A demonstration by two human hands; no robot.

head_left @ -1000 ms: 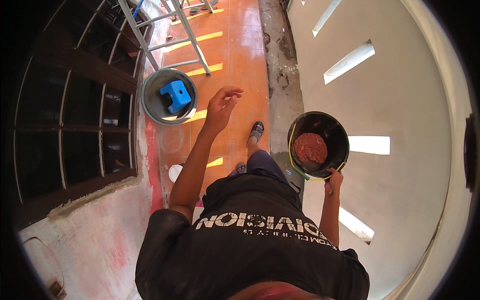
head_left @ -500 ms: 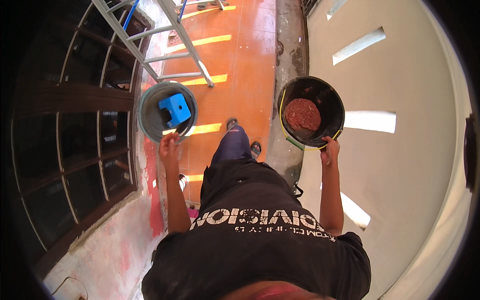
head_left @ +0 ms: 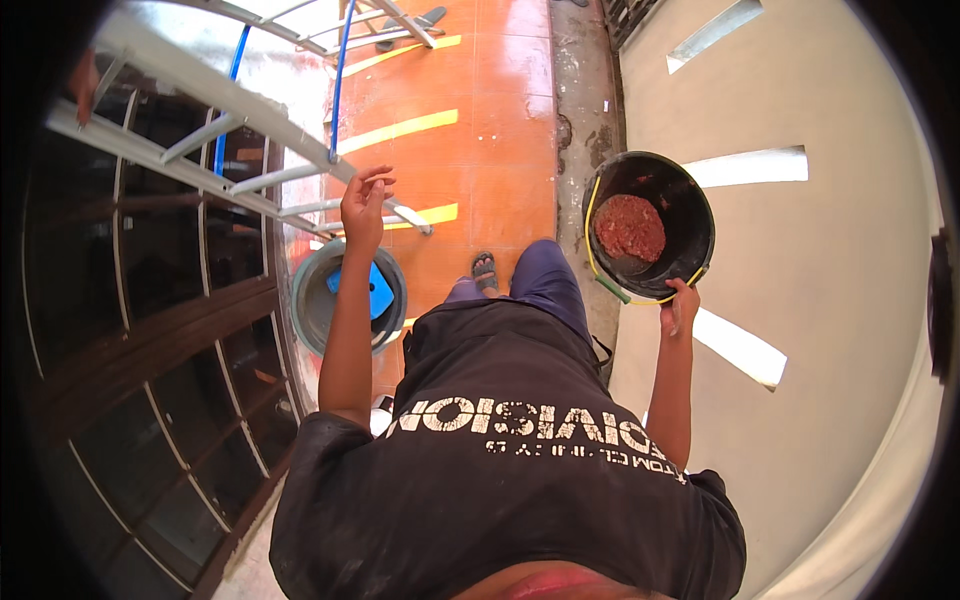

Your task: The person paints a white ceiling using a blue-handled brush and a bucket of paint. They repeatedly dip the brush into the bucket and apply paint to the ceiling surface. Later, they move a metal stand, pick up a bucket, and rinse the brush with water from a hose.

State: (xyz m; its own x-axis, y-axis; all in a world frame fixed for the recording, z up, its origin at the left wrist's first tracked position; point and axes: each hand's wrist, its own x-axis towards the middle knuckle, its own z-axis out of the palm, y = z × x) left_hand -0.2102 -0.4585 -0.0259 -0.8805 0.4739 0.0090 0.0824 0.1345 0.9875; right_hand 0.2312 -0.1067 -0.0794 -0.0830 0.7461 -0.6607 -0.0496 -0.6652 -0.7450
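Note:
My right hand point(head_left: 681, 308) grips the rim of a black bucket point(head_left: 692, 212), held out at my right side. The bucket has a yellow wire handle with a green grip point(head_left: 612, 290), and a reddish, lumpy wet mass point(head_left: 630, 228) sits in it. My left hand point(head_left: 366, 208) is raised in front of me, fingers loosely apart and nothing in them. It appears close to the lower part of a metal stepladder point(head_left: 245, 108); whether it touches cannot be told. Under my left forearm stands a round grey-green tub point(head_left: 304, 312) with a blue plastic stool point(head_left: 380, 293) in it, partly hidden.
Dark-framed windows point(head_left: 85, 270) line the left side. Orange floor tiles point(head_left: 500, 130) run ahead, bordered by a rough concrete strip point(head_left: 585, 120) and a pale surface at right. Another person's hand point(head_left: 84, 82) is on the ladder at the upper left. Sandalled feet point(head_left: 425, 20) show beyond it.
I have stepped forward, so ladder and tub appear nearer. My left hand has moved from beside the tub up toward the ladder. The bucket remains in my right hand.

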